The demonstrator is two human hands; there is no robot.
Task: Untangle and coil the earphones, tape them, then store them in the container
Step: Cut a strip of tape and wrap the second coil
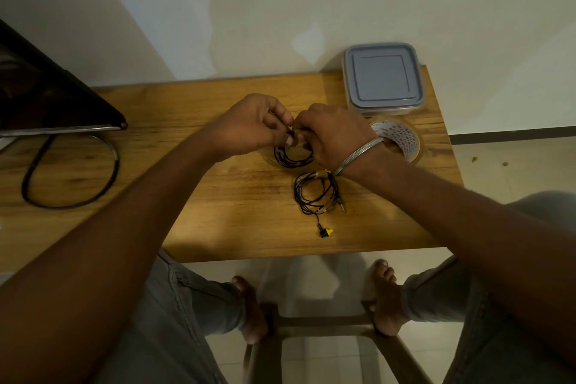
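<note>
My left hand [252,126] and my right hand [335,137] meet above the middle of the wooden table [218,196]. Both pinch the top of a coiled black earphone cable [291,159], whose loop hangs down onto the table under my fingers. A second black earphone set [318,193] lies loosely coiled just in front, with a yellow-tipped earbud [325,231] trailing toward the near edge. A tape roll [402,139] lies behind my right wrist. The container [383,79], with a grey-blue lid on, sits at the far right corner.
A dark monitor [46,97] stands at the left with a thick black cable [71,171] looped on the table. A wall runs behind the table. My knees and feet rest on a stool frame [324,321] below the near edge.
</note>
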